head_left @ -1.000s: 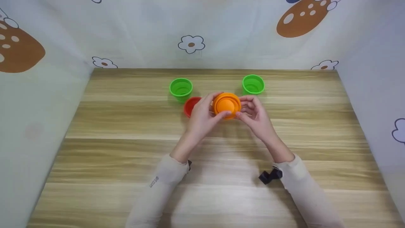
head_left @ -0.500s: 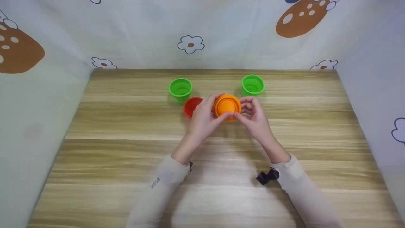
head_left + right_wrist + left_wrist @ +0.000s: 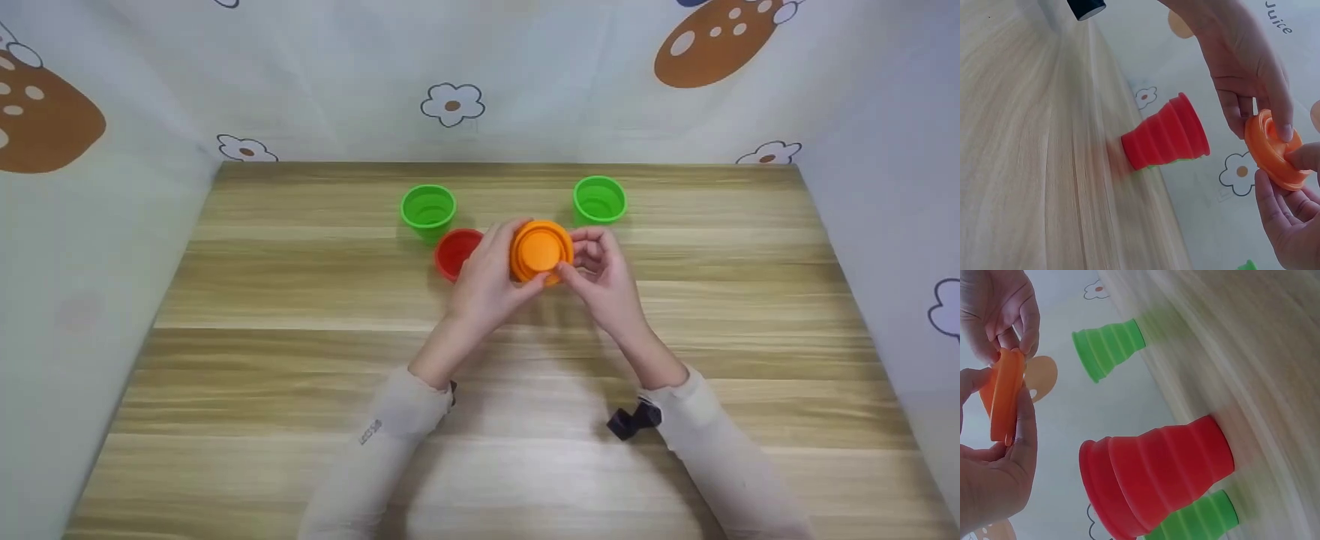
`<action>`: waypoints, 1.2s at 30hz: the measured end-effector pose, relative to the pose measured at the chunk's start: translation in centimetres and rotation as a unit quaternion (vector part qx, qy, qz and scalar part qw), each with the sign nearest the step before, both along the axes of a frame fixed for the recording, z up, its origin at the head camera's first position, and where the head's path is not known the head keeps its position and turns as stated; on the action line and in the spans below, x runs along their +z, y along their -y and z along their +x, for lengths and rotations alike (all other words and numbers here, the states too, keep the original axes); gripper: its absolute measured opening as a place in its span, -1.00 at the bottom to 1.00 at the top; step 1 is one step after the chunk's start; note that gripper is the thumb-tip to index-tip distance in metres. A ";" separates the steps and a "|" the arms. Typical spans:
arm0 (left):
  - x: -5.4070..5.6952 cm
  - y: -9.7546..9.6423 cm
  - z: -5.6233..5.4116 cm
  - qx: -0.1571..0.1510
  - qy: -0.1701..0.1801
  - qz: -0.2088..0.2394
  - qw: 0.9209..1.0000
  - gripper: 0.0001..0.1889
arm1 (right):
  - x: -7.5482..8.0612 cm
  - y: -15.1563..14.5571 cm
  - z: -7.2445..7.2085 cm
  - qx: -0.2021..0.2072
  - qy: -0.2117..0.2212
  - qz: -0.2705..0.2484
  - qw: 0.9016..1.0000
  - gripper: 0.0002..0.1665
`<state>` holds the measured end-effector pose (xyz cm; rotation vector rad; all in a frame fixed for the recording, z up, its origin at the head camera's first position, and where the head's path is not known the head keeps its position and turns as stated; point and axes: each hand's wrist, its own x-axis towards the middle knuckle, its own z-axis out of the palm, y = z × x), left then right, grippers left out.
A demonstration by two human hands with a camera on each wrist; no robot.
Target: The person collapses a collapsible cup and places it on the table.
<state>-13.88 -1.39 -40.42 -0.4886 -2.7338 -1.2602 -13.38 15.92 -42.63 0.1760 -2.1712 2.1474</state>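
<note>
An orange collapsible cup (image 3: 539, 250), squashed to a thick ringed disc, is held up off the table between both hands. My left hand (image 3: 484, 283) grips its left side, thumb on the near rim and fingers behind. From the other side my right hand (image 3: 609, 285) pinches the rim between thumb and fingers. Edge-on in the left wrist view, the flattened orange cup (image 3: 1008, 396) looks thin. A red cup (image 3: 454, 253) stands extended just left of the left hand, which partly covers it in the head view.
Two extended green cups stand farther back on the wooden table (image 3: 300, 375): the left green cup (image 3: 428, 210) behind the red one, the right green cup (image 3: 600, 201) just beyond the right hand. A patterned curtain (image 3: 337, 82) hangs behind the table.
The orange cup tilts slightly in the hands, and its middle looks pushed differently within the rings. My left thumb has slid toward the rim. The other cups stay put.
</note>
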 end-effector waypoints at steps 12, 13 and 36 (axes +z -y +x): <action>0.8 0.2 0.0 -0.008 0.032 0.027 0.999 -0.31 | 0.2 0.0 -0.2 0.000 -0.015 0.004 1.000 -0.56; 0.9 0.3 0.0 -0.010 0.036 0.032 0.999 -0.30 | 0.2 0.0 -0.2 0.001 -0.014 0.004 1.000 -0.56; 0.5 1.8 -0.3 -0.018 0.084 0.132 0.987 -0.51 | -0.1 -0.9 0.0 0.052 0.015 -0.043 0.998 -0.56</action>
